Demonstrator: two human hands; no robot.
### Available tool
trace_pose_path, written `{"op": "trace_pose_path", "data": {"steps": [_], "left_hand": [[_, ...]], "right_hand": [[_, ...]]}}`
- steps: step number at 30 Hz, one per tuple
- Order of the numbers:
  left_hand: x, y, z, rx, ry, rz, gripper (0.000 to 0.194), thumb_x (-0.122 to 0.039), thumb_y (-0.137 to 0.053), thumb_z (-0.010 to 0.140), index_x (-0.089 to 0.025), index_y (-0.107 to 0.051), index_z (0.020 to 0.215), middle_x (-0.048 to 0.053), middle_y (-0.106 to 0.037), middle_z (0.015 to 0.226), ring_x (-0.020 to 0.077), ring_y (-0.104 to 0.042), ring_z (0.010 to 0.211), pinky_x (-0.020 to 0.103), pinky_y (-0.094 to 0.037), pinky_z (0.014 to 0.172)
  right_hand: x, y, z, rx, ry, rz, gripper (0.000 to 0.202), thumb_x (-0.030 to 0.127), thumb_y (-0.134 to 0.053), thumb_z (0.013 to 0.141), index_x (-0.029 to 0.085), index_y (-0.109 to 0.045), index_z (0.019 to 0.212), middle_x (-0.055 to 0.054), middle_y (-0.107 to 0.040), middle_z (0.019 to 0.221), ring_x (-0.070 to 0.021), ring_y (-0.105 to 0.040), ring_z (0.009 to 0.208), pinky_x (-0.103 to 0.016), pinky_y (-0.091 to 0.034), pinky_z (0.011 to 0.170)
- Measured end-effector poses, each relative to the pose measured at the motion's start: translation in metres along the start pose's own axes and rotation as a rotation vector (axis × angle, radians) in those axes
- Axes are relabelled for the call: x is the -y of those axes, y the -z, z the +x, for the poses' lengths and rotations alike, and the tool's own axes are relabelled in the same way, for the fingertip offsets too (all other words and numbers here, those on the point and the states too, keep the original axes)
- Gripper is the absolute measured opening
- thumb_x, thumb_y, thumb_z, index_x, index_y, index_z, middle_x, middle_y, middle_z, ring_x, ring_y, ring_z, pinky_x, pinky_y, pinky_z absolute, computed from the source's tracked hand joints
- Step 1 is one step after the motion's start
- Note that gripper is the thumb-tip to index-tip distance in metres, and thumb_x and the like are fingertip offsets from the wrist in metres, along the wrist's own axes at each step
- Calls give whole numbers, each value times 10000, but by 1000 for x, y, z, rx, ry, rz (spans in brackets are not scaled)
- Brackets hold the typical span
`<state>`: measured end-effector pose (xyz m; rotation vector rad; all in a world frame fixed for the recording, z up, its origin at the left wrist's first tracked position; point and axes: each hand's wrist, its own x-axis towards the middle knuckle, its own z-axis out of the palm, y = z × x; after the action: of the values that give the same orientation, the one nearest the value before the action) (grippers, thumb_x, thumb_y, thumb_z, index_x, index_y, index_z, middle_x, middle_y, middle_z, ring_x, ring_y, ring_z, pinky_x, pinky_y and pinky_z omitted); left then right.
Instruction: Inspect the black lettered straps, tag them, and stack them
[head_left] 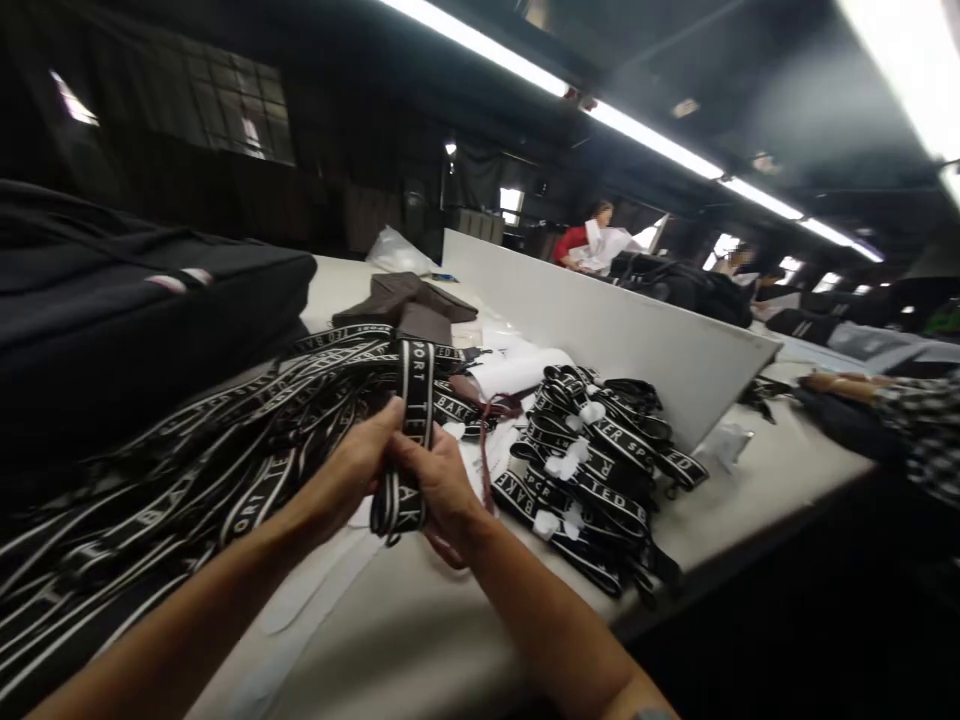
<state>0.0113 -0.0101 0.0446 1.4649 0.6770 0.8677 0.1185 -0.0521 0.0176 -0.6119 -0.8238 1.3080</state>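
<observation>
Closest in, white paper strips [322, 590] lie on the pale table [720, 520], and above them both hands are closed on one thing: a folded strap [417, 385], black with white lettering, held upright over the tabletop. The left hand [367, 445] pinches it from one side, the right hand [442, 475] grips from the other, thumbs close together at the middle. Here's the danger: the folds look layered and springy, so if either grip slackens, the loops could slide apart or fan open.

Just left, a great tangle of loose straps [157, 480] comes right up to the hands; a loop or buckle could snag there and drag neighbours along. Right of the hands, a reddish-brown cord [486, 450] trails close by, another possible catch. Beyond it sits a pile of folded bundles [592, 480] with white bands, stacked unevenly near the table's edge; a knock from the right forearm could topple some.

Farther back, a bulky black bag [97, 300] looms left, dark folded fabric [405, 300] lies mid-table, and a white partition [570, 310] runs across. Past it, a person in red [571, 245] handles white material.
</observation>
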Motion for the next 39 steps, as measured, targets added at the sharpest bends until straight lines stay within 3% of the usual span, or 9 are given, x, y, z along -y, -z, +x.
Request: {"op": "trace_pose_path", "data": {"steps": [4,10,14,20,24,26,28,32,39], "left_hand": [[6,-8,10,-49,-216,357,587,-643,-501,900,-118,-658,1109,101,-701,1009,276,-643,982,345,-500,891],[9,3,9,-60,-243,605,603,-644,-432,929,-135,-646,1170,115,-692,1098,279,-638,981,355,-485,933],[18,3,-2,-115,-175,406,541,-613,-506,918,-146,-678,1129,124,-685,1145,278,-635,1056,360,-481,998],[-14,11,-3,-398,-262,-128,288,-402,-533,966,-141,-652,980,80,-689,897,211,-681,752,334,-607,658],[-33,44,2,-565,-269,-385,265,-274,-423,1015,-153,-605,865,17,-573,682,103,-563,520,221,-558,509],[-24,58,3,-630,-76,-414,286,-253,-407,1018,-150,-586,820,18,-558,667,91,-534,496,204,-547,487],[-8,65,5,-676,127,-394,280,-214,-396,1012,-133,-565,805,36,-580,661,114,-556,489,235,-554,465],[12,67,10,-682,237,-383,236,-179,-389,1005,-106,-538,836,49,-615,654,146,-604,489,270,-560,461],[6,53,-7,-552,131,-441,128,-277,-529,967,-149,-531,976,52,-644,734,167,-640,515,226,-494,419]], "right_hand": [[-4,13,5,-82,122,-242,397,450,-758,781,151,-610,995,-44,-681,881,-179,-653,816,-279,-559,769],[-10,17,2,-54,291,-842,404,315,-504,942,140,-494,1306,-138,-650,1143,-269,-609,1129,-431,-474,1030],[-5,14,-4,98,194,-936,503,310,-546,930,126,-423,1382,-153,-652,1170,-294,-622,1127,-463,-493,1006],[20,29,4,251,191,-754,456,430,-647,899,200,-577,1286,-93,-656,1242,-229,-648,1102,-374,-544,947],[34,69,29,-83,216,-814,312,362,-524,966,149,-642,1160,-90,-716,1060,-169,-691,907,-298,-569,820],[30,89,40,-207,154,-1110,239,279,-517,959,162,-679,1091,-60,-726,990,-166,-685,868,-300,-546,844],[20,104,49,-188,84,-1341,150,199,-608,894,193,-726,987,-33,-721,1019,-180,-670,939,-309,-500,928],[1,113,59,-67,-39,-1531,241,149,-723,792,250,-755,1009,-22,-653,1178,-203,-631,1057,-296,-450,948],[-2,97,46,-9,11,-1737,238,169,-614,825,144,-751,1018,-120,-608,1104,-245,-655,913,-337,-444,807]]}}
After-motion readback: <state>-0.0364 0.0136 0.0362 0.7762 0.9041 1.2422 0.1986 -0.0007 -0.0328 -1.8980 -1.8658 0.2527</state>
